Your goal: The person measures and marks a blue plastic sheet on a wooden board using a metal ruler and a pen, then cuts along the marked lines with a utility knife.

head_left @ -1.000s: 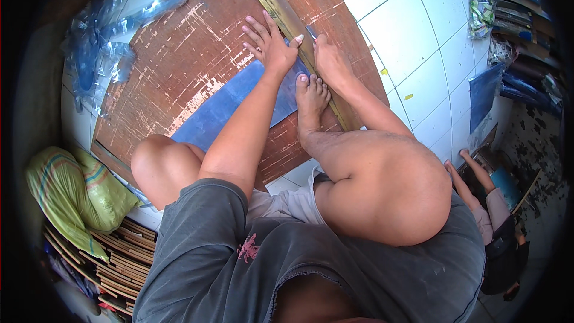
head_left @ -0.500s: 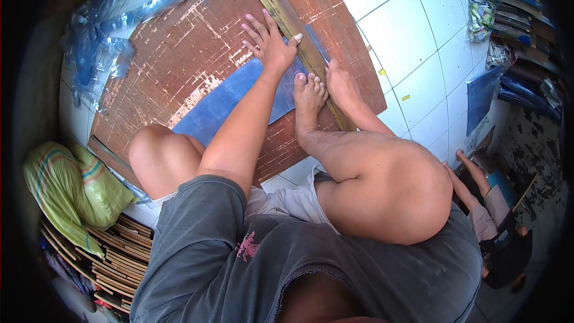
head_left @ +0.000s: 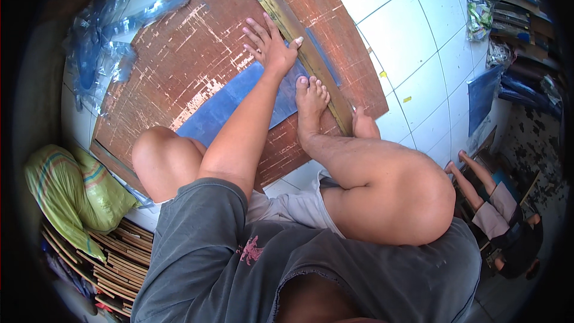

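A scored brown board [head_left: 161, 66] lies on the floor with a blue plastic sheet [head_left: 230, 98] on it. Across the sheet runs a long, worn yellowish straight bar [head_left: 317, 72], and a narrow blue strip shows along its right side. My left hand [head_left: 274, 51] presses down beside the bar, fingers spread, thumb at the bar's edge. My bare right foot [head_left: 312, 100] rests against the bar, nearer to me. At the near end of the bar, my right hand [head_left: 366, 125] is closed around something thin, mostly hidden; my right knee covers that wrist.
Crumpled blue plastic scraps [head_left: 122, 36] lie at the far left. A green woven sack [head_left: 84, 188] sits on stacked thin boards [head_left: 128, 251] at the left. Shelves with plastic rolls [head_left: 517, 72] stand at the right, and another person [head_left: 508, 221] is low at the right.
My right hand has drawn toward me along the bar's right side, from beside my toes to its near end. The blue strip there shows more fully. My left hand stays nearly still.
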### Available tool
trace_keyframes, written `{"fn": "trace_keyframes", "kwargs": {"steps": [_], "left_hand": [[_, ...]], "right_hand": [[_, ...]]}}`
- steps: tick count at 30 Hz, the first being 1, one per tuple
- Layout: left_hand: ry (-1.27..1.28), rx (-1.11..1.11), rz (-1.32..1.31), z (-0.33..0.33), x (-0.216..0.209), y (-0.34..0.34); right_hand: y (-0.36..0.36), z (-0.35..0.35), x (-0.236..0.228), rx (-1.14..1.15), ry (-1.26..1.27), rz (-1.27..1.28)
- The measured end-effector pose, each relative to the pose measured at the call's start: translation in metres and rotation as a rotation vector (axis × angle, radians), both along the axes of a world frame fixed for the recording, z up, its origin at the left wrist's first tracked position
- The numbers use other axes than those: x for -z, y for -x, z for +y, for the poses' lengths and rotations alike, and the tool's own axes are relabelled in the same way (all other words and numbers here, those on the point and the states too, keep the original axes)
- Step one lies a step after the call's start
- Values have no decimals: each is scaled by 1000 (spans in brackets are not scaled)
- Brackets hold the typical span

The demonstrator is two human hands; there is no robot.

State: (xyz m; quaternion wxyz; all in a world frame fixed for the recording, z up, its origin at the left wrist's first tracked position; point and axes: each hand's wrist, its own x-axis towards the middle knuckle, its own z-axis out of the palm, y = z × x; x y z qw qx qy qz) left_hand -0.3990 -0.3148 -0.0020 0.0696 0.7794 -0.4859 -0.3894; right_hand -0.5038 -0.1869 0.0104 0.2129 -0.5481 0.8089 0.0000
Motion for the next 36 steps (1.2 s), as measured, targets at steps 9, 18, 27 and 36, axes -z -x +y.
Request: {"fn": "trace_keyframes", "kwargs": {"steps": [9, 18, 27, 36], "left_hand": [[33, -3, -23, -1, -1, -8], [-20, -26, 23, -3, -14, -4], [-15, -27, -13, 5, -3, -21], [80, 25, 42, -10, 1, 18]], "right_hand": [[65, -126, -53, -307, -227, -185], [34, -150, -46, -434, -258, -176], [53, -77, -46, -365, -404, -218], [20, 8, 10, 29, 4, 73]]}}
